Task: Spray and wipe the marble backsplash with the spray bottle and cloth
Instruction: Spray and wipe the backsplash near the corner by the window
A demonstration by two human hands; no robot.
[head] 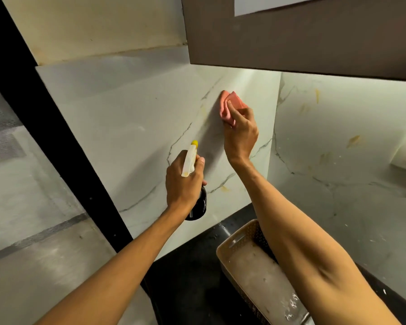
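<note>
The marble backsplash [131, 127] is white with grey veins and some yellowish stains, and it turns a corner on the right. My right hand [240, 132] grips a bunched pink cloth [230, 105] and presses it against the marble high up near the corner. My left hand [184, 181] holds a spray bottle [198, 206] with a dark body, a white trigger head and a yellow nozzle, pointed at the wall a little below and left of the cloth.
A beige perforated plastic basket [238, 240] sits on the dark countertop [188, 277] under my right forearm. A brown upper cabinet [302, 36] overhangs the backsplash. A black vertical frame [56, 137] borders the marble on the left.
</note>
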